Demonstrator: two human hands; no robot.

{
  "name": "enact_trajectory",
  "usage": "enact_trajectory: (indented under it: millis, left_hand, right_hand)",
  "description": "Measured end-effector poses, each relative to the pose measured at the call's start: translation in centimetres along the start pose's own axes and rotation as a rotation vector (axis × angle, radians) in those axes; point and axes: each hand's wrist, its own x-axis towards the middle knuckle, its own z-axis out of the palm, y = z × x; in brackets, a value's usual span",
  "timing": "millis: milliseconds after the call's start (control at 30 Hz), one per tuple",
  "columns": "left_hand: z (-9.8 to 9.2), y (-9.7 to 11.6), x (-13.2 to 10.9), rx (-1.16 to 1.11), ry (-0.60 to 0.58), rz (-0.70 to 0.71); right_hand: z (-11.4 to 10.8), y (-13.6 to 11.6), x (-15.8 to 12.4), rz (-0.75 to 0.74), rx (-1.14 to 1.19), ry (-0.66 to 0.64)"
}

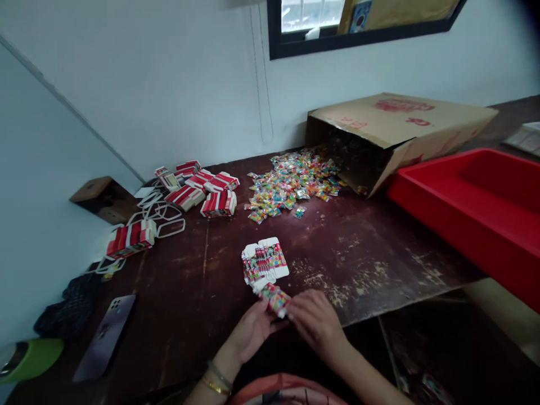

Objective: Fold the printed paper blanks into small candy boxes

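Observation:
My left hand [252,328] and my right hand [314,320] meet at the near edge of the dark wooden table [363,253]. Together their fingers pinch a small red, white and multicoloured packet box [276,299]. Just beyond it lies a flat stack of unfolded printed box blanks [265,262]. Bangles circle my left wrist. A heap of small colourful candy packets [291,183] spills from a cardboard carton [396,135] lying on its side at the back.
Bundles of red and white flat boxes [202,188] and white cut-out scraps sit at back left. A red tray [476,208] stands on the right. A phone [105,337], a dark pouch [70,309] and a green object [25,357] lie at the left.

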Motion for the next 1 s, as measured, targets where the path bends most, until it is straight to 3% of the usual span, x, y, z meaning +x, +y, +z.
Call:
enact_trajectory:
  millis: [67, 133, 267, 433, 567, 633, 700, 800, 900, 1000]
  left_hand:
    - [0.7, -0.4, 0.6, -0.017, 0.007, -0.019]
    - [1.5, -1.1, 0.9, 0.058, 0.043, -0.06]
    - [2.4, -2.6, 0.7, 0.317, 0.082, -0.168]
    - [2.9, -2.6, -0.7, 0.458, 0.013, -0.222]
    - [3.3, -1.9, -1.8, 0.446, -0.203, -0.285]
    - [3.1, -2.4, -1.8, 0.471, -0.207, -0.233]
    - [2.9, -3.5, -1.4, 0.518, -0.047, -0.123]
    - [2.4, -5.1, -0.9, 0.561, 0.169, -0.015]
    - [2.2, -5.1, -1.1, 0.6, 0.229, 0.126]
    - [2.0, -4.1, -1.9, 0.695, 0.253, 0.334]
  right_hand:
    - [-0.4, -2.1, -1.7, -0.058, 0.045, -0.05]
    - [-0.7, -3.0, -2.0, 0.003, 0.062, -0.02]
    - [-1.3, -2.2, 0.0, 0.158, 0.108, 0.037]
    - [-2.5, -2.0, 2.0, 0.312, 0.459, -0.215]
    - [-4.9, -1.4, 2.6, 0.268, 0.711, -0.506]
    - [-5.6, -1.0, 2.5, 0.277, 0.835, -0.571]
    - [-5.3, -1.0, 2.0, 0.387, 0.913, -0.5]
    - [-3.5, -1.8, 0.6, 0.634, 0.996, -0.245]
    - [-2.1, -2.8, -0.7, 0.749, 1.045, -0.074]
    - [-2.0, -3.3, -1.4, 0.797, 1.167, -0.064]
